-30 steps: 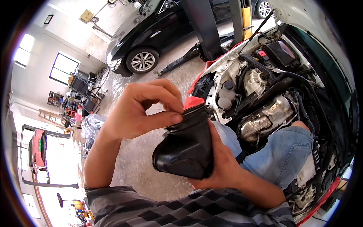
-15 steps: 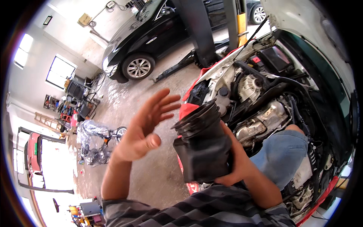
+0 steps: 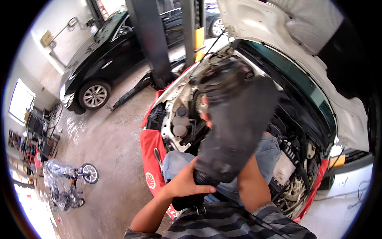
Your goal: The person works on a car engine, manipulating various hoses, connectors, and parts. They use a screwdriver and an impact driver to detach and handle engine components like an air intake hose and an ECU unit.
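A large black air intake duct (image 3: 238, 123) fills the middle of the view, tilted over my lap and the engine bay. Motion blurs its far end, where ribs faintly show. My left hand (image 3: 186, 181) is closed around the near lower end, thumb across a ribbed collar. Behind the duct, my right hand (image 3: 205, 115) grips it from the far side; only a few fingertips show at its left edge, and the palm is hidden. Below the duct are my knees in blue jeans (image 3: 264, 153), over the open engine bay (image 3: 286, 131).
A red fender cover (image 3: 153, 159) drapes the car's front edge, with a metal-handled tool (image 3: 158, 157) on it. The raised white hood (image 3: 274, 24) stands at the right. Beyond are a lift post (image 3: 149, 44), a black car (image 3: 115, 59) and a plastic-wrapped small bike (image 3: 65, 179).
My left hand, spread and apart from the duct before, now grips it. The duct has swung up and right, turned over the engine bay. My view has shifted right.
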### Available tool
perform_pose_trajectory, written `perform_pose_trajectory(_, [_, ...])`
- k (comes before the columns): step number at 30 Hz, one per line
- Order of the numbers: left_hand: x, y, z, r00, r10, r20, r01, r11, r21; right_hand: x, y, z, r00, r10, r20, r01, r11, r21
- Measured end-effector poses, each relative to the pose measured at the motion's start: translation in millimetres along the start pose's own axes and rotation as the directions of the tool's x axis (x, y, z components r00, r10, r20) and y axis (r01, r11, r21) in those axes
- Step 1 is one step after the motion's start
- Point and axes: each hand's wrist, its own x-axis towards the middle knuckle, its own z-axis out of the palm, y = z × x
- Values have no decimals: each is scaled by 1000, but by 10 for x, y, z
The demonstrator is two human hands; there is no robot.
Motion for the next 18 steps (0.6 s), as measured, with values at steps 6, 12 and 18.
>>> perform_pose_trajectory(6, [2, -370, -211, 962, 46, -268, -117, 960, -255, -245, 519, 196, 907, -387, -165, 18, 427, -904])
perform_pose_trajectory(12, [487, -445, -977, 827, -144, -544, 1, 967, -255, -909, 1011, 327, 895, -382, -231, -226, 56, -972])
perform_pose_trajectory(18, [912, -988, -2306, 710, -174, -682, 479, 830, 286, -1729, 477, 622, 691, -720, 67, -259, -333, -907])
